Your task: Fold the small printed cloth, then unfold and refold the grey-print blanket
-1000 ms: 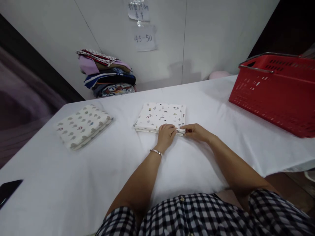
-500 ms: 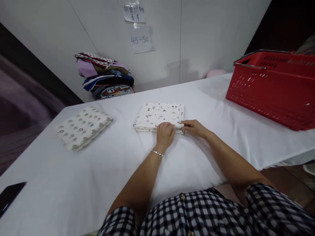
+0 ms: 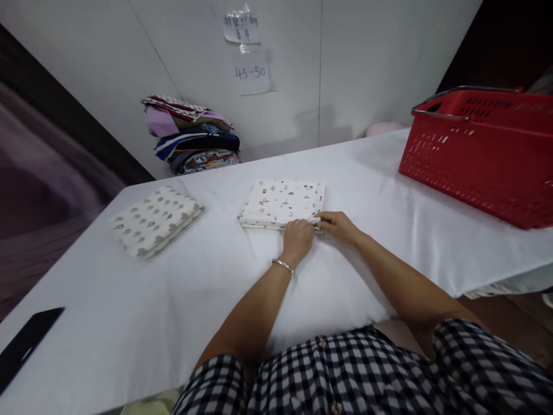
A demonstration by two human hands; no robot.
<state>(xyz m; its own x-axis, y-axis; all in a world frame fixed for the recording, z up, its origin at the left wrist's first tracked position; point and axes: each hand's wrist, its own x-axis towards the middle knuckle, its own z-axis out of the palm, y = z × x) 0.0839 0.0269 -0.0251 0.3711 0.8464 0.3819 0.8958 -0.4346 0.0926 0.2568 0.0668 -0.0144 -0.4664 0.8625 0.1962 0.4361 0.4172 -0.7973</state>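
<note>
A folded white cloth with small coloured prints point(image 3: 283, 200) lies in the middle of the white-covered table point(image 3: 380, 190). My left hand point(image 3: 298, 237), with a thin bracelet on its wrist, has its fingers curled on the cloth's near edge. Right beside it, my right hand point(image 3: 339, 225) pinches the near right corner of the same cloth. A second folded cloth with a grey tree pattern point(image 3: 156, 219) rests on the table to the left, away from both hands.
A red plastic basket with a metal handle point(image 3: 479, 153) stands at the table's right end. A pile of folded fabrics point(image 3: 192, 134) sits against the wall at the back left. A dark phone point(image 3: 26, 346) lies near the left front edge.
Both hands stay on the cloth's near edge, with the fingers drawn slightly closer together at the corner. The camera view shifted a little.
</note>
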